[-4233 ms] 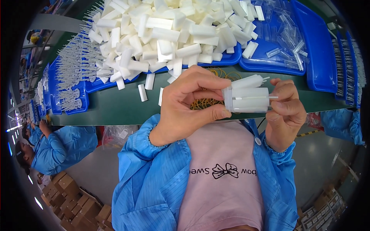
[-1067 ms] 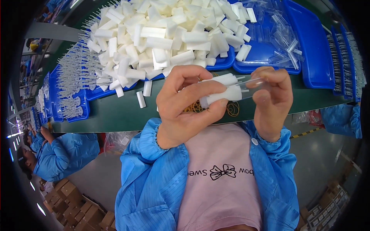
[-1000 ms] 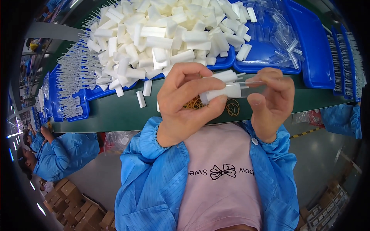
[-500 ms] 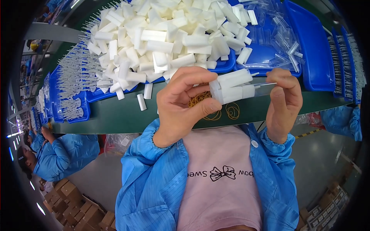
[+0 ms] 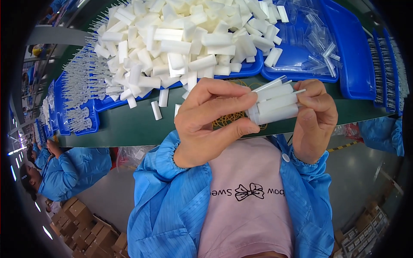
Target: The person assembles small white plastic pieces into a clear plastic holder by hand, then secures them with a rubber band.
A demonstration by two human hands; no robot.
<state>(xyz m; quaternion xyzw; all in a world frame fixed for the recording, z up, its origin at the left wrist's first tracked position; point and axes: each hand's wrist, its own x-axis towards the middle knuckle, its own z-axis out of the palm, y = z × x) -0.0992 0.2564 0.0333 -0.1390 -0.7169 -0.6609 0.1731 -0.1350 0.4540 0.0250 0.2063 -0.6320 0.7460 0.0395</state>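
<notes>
My left hand (image 5: 206, 122) is closed round the base of a bundle of white foam blocks (image 5: 277, 103), gripping the round translucent cap (image 5: 253, 114) at its left end. The bundle tilts slightly upward to the right. A thin white rod (image 5: 300, 91) sticks out between the blocks, and a clear plastic strip (image 5: 271, 83) lies along the upper side. At the bundle's right end, the thumb and fingers of my right hand (image 5: 316, 116) are closed; exactly what lies between them is partly hidden. Behind my left hand, yellow-brown rubber bands (image 5: 228, 119) rest on the green table (image 5: 137, 120).
A large heap of white foam blocks (image 5: 189, 43) covers blue trays ahead. White stemmed parts (image 5: 79, 94) stand crowded at the left. Clear plastic pieces (image 5: 329, 56) fill a blue tray (image 5: 297, 73) at the right. A co-worker in a blue smock (image 5: 81, 172) works at far left.
The bundle has moved slightly right, and my left fingers have shifted along it. My right fingers are now against its right end; the clear piece that spanned the gap there no longer shows.
</notes>
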